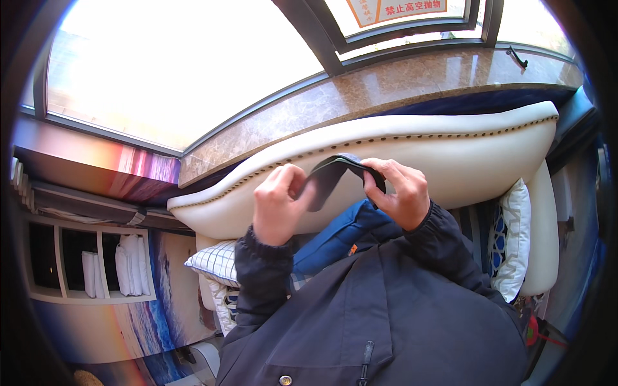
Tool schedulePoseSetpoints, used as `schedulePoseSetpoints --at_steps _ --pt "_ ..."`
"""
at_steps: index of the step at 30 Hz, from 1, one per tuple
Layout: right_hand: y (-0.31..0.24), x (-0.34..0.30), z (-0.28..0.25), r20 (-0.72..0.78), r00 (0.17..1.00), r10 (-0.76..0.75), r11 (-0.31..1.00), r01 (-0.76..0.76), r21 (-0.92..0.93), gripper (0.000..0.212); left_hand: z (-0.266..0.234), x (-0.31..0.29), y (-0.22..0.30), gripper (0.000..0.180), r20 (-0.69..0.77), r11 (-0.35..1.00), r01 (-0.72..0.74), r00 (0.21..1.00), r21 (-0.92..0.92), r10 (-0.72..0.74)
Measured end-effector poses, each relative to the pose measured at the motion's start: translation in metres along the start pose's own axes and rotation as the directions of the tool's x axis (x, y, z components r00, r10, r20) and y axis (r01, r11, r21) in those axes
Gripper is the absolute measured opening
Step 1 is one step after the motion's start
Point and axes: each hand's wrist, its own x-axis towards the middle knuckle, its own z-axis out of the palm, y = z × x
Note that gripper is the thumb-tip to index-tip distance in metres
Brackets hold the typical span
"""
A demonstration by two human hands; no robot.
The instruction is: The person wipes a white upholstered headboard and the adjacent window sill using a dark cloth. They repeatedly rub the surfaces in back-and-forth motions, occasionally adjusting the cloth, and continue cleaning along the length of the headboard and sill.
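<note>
A big white sofa (463,164) curves across the back. A white checked pillow (215,260) sits at its left side. A dark strip (329,180) is up in front of the sofa, bent like an arch. The left hand (280,201), a bit blurry, pinches one end, and the right hand (402,193) pinches the other

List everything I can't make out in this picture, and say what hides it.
Head view: exact grip of the left hand, which is blurred.
Head view: part of the dark strip, covered by the right hand.
Head view: lower part of the blue bundle, behind the dark jacket.
Head view: whatever lies beyond the large window, washed out by glare.
</note>
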Motion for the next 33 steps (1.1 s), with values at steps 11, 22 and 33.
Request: schedulePoseSetpoints --at_steps 11,22,33 --pt "0.003 0.007 -0.02 0.103 0.992 0.077 0.989 -0.089 0.12 0.026 0.089 -0.013 -0.012 0.018 0.01 0.899 -0.152 0.985 -0.411 0.171" --pt "-0.005 0.023 -0.036 0.23 0.973 -0.013 0.996 -0.008 0.091 0.025 0.102 -0.024 0.009 0.016 -0.107 0.929 0.07 0.987 -0.362 -0.116" --pt "0.018 0.017 -0.049 0.27 0.959 -0.088 0.994 0.104 -0.046 0.025 0.057 -0.009 -0.022 0.016 -0.219 0.977 0.116 0.963 -0.18 -0.155"
